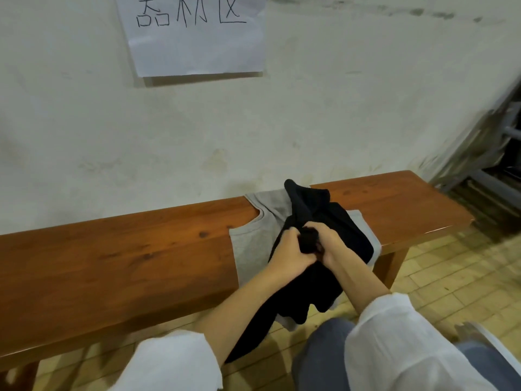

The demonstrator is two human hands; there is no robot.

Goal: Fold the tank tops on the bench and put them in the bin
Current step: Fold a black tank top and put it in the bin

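Gripping a bunched black cotton tank top (327, 218) with left hand (291, 251) and right hand (329, 244), both clamped tight on the cloth, over the right part of the long red-brown wooden bench (112, 249). Probably mid-gather before a fold. Better to part the 2 hands, shake the cloth out, find the 2 straps and lay it flat on the bench's open left stretch. Beneath it, spread across the bench, a pale grey cotton tank top (253, 244), hem draped past the bench's near edge: avoid dragging it off. Wall tight behind the bench; no bin in view.
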